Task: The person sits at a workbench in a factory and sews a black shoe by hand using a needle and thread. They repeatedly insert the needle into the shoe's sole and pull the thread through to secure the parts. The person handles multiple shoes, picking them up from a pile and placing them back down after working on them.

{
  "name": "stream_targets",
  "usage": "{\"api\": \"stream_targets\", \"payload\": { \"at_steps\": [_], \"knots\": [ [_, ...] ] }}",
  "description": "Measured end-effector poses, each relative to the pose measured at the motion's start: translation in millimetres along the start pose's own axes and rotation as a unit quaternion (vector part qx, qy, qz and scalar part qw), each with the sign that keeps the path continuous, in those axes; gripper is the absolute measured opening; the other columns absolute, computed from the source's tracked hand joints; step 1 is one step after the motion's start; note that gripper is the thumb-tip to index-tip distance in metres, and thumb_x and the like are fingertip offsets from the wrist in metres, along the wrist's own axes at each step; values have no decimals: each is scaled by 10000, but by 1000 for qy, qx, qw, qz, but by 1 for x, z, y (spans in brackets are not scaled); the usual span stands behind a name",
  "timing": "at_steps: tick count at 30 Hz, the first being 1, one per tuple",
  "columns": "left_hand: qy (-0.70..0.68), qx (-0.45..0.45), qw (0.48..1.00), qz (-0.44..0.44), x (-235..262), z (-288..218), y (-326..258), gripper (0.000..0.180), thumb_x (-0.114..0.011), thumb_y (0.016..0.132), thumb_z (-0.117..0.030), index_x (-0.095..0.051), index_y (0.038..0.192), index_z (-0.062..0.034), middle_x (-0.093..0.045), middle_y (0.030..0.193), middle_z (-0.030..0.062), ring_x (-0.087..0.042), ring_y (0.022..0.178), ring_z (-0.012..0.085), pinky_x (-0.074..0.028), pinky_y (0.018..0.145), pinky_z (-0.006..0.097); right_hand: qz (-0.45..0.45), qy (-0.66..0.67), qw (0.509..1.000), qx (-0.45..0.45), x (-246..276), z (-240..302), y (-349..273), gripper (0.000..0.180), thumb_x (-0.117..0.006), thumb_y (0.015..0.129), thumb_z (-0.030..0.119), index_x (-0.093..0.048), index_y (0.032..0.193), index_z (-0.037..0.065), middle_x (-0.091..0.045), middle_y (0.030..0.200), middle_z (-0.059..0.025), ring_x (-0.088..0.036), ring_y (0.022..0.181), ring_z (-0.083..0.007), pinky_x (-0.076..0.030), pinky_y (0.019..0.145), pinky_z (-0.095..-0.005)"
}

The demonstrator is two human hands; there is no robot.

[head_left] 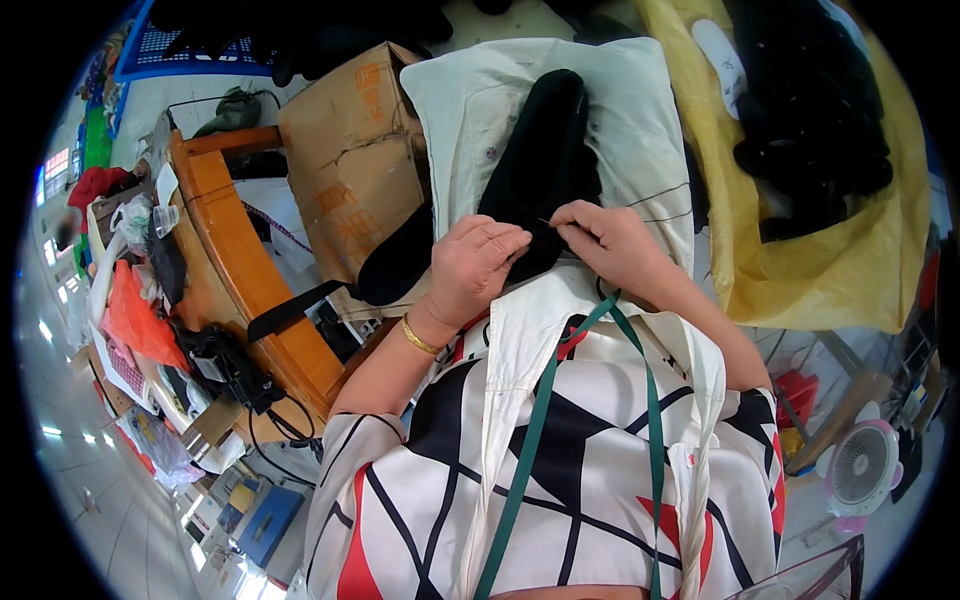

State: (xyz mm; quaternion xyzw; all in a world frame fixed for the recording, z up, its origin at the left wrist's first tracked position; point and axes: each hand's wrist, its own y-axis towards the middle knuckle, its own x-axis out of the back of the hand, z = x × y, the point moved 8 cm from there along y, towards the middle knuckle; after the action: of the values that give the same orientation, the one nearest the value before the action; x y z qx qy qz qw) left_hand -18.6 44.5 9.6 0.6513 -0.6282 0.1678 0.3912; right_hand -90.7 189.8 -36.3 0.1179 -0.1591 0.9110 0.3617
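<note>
A black fabric shoe [545, 120], sole end pointing away from me, lies on a white cloth [640, 90] in front of me. Over its near end my two hands come close together, fingertips a small gap apart. Between thumb and forefinger my right hand [612, 240] pinches a thin needle [546, 220], which points left. My left hand [476, 262] is closed, its fingertips pressed together beside the black fabric; whatever they hold is too small to make out. A second black shoe-shaped piece [395, 262] rests left of my left hand.
A worn cardboard box [350, 150] stands left of the cloth, beside a wooden chair frame [235, 250]. On the right, a yellow sack [850, 285] bears a pile of black pieces [815, 110]. A blue basket [190, 50] is at the far left, a small fan [862, 465] at the lower right.
</note>
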Motion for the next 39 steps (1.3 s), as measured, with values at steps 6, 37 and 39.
{"api": "stream_targets", "payload": {
  "at_steps": [6,37,39],
  "knots": [
    [1,-4,1000,-12,-1,0,-2,234,-772,687,-29,-715,905,-93,-708,886,38,-654,793,242,-544,693,323,-10,-48,998,38,-1,5,5,136,-616,911,170,-670,989,72,-679,741,-132,-656,656,-329,-524,600,-400],
    [-32,32,999,-14,-3,8,-8,207,-766,708,-24,-720,903,-74,-710,884,79,-693,840,262,-558,740,343,41,25,999,-13,-19,-10,16,130,-619,909,119,-657,1008,43,-699,814,-138,-678,712,-307,-534,660,-359],
    [-58,51,997,-21,-2,11,-9,251,-781,686,16,-709,913,-63,-714,897,91,-696,849,259,-563,747,329,48,45,997,-29,-21,-11,16,126,-614,927,122,-647,1021,44,-700,841,-133,-679,731,-292,-531,675,-343]
  ]
}}
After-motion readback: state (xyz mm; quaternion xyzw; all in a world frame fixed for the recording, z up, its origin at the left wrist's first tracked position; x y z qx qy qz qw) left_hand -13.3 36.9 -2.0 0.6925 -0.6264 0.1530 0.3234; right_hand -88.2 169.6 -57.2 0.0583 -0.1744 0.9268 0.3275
